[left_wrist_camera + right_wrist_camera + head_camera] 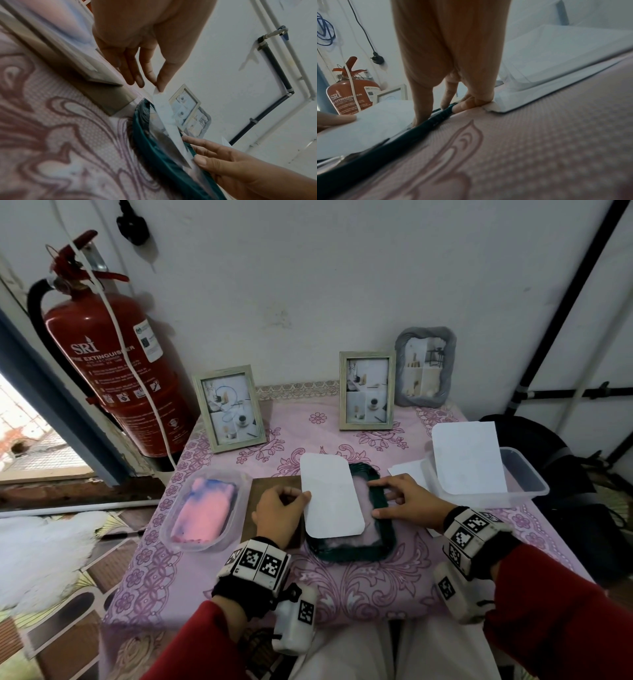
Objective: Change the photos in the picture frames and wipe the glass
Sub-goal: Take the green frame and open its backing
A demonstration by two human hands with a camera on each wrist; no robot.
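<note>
Evidently midway, the left hand (279, 513) is pinching a white photo sheet (331, 497) over the dark green frame (356, 546), which the right hand (407, 501) is steadying with straight fingers at 3 o'clock, while the three standing frames (367, 390) at 12 o'clock are seemingly waiting.

pink floral-patterned cloth (359, 583) covers the bench; on it dark green frame (356, 553), white photo back (330, 498), pink-blue cloth (203, 508).

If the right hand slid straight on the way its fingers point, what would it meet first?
The right hand points leftward across the dark green frame lying flat on the table. Its fingertips would probably first meet the white round-cornered photo sheet that the left hand pinches by its left edge; the remaining gap is hard to judge.
</note>
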